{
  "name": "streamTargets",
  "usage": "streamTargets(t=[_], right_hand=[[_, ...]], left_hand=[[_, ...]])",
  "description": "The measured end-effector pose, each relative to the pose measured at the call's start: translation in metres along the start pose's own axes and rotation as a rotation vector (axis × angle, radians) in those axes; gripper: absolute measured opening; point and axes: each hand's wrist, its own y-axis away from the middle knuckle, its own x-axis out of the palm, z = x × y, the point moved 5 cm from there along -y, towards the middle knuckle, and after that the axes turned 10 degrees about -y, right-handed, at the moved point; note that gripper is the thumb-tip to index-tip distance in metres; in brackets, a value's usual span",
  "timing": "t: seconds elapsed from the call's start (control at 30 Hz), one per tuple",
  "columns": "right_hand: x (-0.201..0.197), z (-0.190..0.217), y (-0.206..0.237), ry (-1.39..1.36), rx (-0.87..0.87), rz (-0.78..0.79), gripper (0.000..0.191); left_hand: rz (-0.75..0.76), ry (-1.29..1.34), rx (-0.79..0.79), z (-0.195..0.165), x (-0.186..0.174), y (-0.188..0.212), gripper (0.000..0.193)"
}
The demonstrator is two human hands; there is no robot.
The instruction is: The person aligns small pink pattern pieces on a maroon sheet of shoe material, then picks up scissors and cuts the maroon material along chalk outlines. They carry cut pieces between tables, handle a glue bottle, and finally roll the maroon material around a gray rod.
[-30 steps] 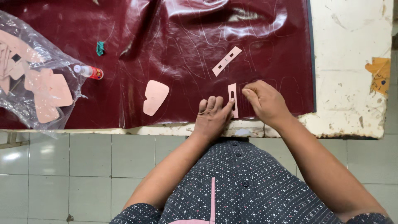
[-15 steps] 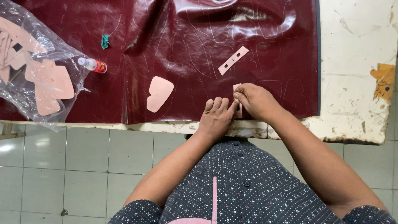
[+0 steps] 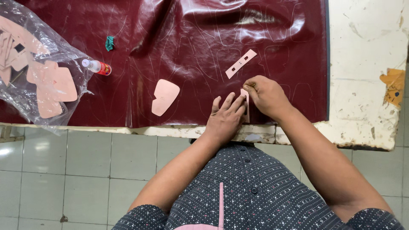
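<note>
My left hand [image 3: 226, 117] lies flat, fingers spread, pressing a small pink strip template [image 3: 246, 114] onto the maroon leather sheet [image 3: 170, 42] near the table's front edge. My right hand [image 3: 266, 96] sits just right of it, fingers pinched at the strip's far end around a thin marking tool that is barely visible. Pale traced outlines cover the leather.
A second slotted pink strip [image 3: 241, 64] lies beyond my hands and a curved pink piece [image 3: 164, 96] to the left. Further left are a small red-labelled bottle [image 3: 97, 67], a green scrap [image 3: 110, 43] and a clear plastic bag [image 3: 38, 81] of pink pieces. The worn white table [image 3: 366, 64] shows at right.
My left hand stays pressed on the strip. My right hand's pinched fingers have crept slightly toward the strip's far end. The view has shifted a little.
</note>
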Motion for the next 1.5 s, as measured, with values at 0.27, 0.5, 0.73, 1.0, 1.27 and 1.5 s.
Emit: streamTargets(t=[0.27,0.5,0.73,1.0,1.27,1.5], right_hand=[[-0.012,-0.002,0.009,0.092,0.008,-0.057,0.016],[-0.001,0.002,0.047,0.070,0.015,0.023,0.013],[0.002,0.015,0.107,-0.053,0.040,0.014,0.014],[0.001,0.016,0.113,-0.134,0.140,0.008,0.014],[0.011,0.024,0.101,-0.188,0.066,0.106,0.015],[0.013,0.020,0.093,-0.114,0.084,0.108,0.013]], left_hand=[[0.073,0.056,-0.027,0.001,-0.004,-0.005,0.029],[0.061,0.136,-0.055,0.003,-0.001,-0.004,0.031],[0.048,0.156,-0.060,0.005,-0.001,-0.004,0.031],[0.008,0.198,-0.049,0.008,0.000,-0.002,0.022],[-0.015,0.153,-0.035,0.009,-0.003,-0.001,0.025],[0.076,0.264,-0.050,0.012,-0.013,-0.004,0.036]])
